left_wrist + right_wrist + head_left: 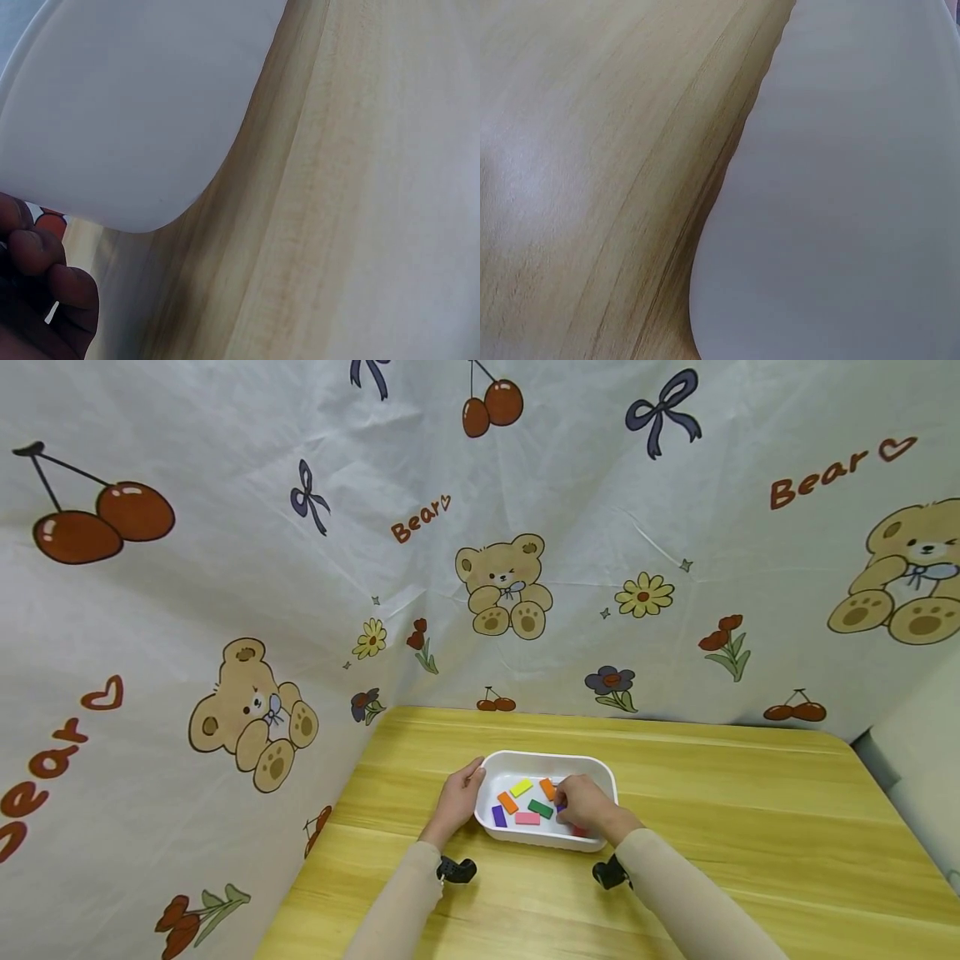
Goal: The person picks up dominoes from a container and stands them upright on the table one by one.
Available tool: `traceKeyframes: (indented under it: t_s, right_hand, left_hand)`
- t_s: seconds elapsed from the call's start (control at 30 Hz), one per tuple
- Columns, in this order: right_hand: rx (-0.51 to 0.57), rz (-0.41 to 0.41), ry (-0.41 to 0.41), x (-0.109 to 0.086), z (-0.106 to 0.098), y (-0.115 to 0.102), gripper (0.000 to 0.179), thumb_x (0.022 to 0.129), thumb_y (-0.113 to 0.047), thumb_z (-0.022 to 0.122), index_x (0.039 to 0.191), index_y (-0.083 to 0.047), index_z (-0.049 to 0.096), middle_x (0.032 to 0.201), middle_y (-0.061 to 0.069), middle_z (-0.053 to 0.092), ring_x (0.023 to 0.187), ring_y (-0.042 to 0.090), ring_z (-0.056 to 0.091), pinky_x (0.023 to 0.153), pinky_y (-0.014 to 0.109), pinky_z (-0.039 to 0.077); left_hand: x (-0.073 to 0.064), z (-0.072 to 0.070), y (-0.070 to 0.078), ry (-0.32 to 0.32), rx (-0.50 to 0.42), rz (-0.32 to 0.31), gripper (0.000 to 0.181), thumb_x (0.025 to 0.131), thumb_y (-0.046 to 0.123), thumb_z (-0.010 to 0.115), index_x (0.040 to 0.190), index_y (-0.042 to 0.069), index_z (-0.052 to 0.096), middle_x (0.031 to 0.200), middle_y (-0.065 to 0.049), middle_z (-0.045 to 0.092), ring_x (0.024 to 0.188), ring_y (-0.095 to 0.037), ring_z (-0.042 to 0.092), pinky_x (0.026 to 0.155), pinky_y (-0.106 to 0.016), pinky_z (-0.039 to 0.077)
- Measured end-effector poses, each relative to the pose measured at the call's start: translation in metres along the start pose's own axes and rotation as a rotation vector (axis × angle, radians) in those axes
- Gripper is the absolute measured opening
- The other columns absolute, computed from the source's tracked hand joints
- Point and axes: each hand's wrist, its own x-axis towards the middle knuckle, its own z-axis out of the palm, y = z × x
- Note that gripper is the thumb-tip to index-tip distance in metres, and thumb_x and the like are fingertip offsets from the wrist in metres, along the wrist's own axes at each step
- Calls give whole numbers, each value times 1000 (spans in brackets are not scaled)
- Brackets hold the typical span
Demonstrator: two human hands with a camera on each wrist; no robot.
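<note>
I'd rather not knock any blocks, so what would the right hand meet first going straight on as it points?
Beyond the purple block the right hand seems to touch, probably the nearer orange block in the white tray; depth is unclear, so it may pass above.

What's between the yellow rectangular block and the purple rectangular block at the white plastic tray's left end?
An orange rectangular block lies between the yellow block and the purple block; the head view shows it.
</note>
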Motion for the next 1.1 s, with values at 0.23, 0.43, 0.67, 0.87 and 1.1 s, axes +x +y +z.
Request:
traceKeyframes:
  t_s: [0.23,0.43,0.67,0.87,1.1]
  right_hand:
    - [9,3,0,0,-1,1,13,85,-6,84,89,-9,71,83,0,63,79,16,55,74,29,52]
    - [45,-19,37,3,-7,0,11,88,-7,80,94,-7,72,86,0,64,81,16,55,78,31,54]
    - [77,-48,51,1,-17,-5,12,89,-10,81,96,-7,72,89,0,65,82,16,56,80,31,56]
    - [91,-77,74,-4,-23,-6,13,89,-11,81,98,-8,71,90,0,66,83,15,56,79,30,57]
    - [128,-114,104,-11,-28,-8,12,91,-11,79,100,-9,70,90,-2,66,83,13,56,77,28,57]
  left_hand:
    - [0,1,-2,-5,-7,5,49,110,40,48,152,15,53,154,-15,53,135,-33,59,109,-45,55]
    - [0,1,0,1,-8,4,49,110,38,49,152,14,52,152,-15,55,135,-33,59,109,-46,55]
    - [-1,0,1,-10,0,8,48,110,36,49,152,13,53,148,-16,60,130,-32,63,104,-42,59]
    - [1,0,-1,-20,2,15,48,111,36,49,152,11,53,147,-16,60,128,-31,64,102,-41,60]
    - [0,1,1,-19,-15,-3,48,111,35,49,152,11,53,144,-16,62,125,-30,66,100,-39,62]
